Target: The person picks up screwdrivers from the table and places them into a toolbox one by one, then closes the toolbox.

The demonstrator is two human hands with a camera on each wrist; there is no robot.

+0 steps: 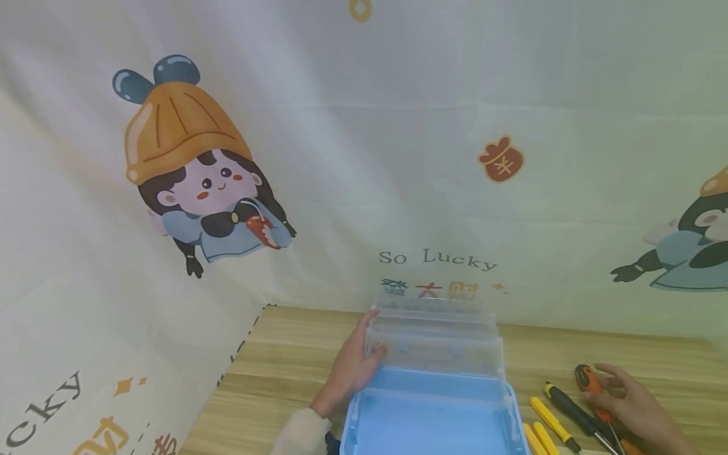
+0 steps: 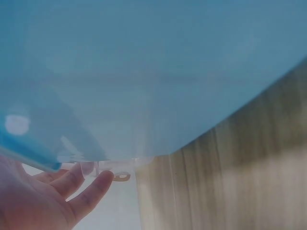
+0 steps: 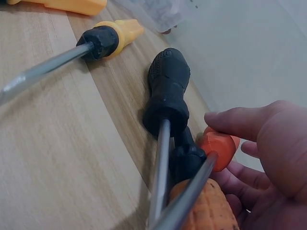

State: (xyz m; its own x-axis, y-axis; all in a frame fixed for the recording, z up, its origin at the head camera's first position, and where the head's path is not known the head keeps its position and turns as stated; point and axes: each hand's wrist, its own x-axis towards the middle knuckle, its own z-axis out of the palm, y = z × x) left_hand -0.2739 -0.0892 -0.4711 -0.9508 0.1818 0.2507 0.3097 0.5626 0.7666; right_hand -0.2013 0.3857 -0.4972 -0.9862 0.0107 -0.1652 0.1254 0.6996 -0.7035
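Note:
A light-blue plastic box [image 1: 432,423] stands open at the front middle, its clear plastic lid [image 1: 440,357] raised at the back. My left hand [image 1: 349,366] grips the lid's left edge, thumb on the inner side. The left wrist view shows the box's blue wall [image 2: 144,86] filling most of the picture. To the right of the box, my right hand [image 1: 637,407] holds the handle of an orange-and-black screwdriver [image 3: 220,146] between thumb and fingers. Directly beside it lies a black-handled screwdriver [image 3: 168,81]. Their metal shafts overlap in the right wrist view.
A yellow screwdriver [image 1: 548,417] lies between the box and the black one. More yellow handles [image 1: 543,439] lie against the box's right side. An orange textured handle [image 3: 206,206] sits under the shafts. A printed cloth [image 1: 318,158] hangs behind the wooden tabletop [image 1: 290,354].

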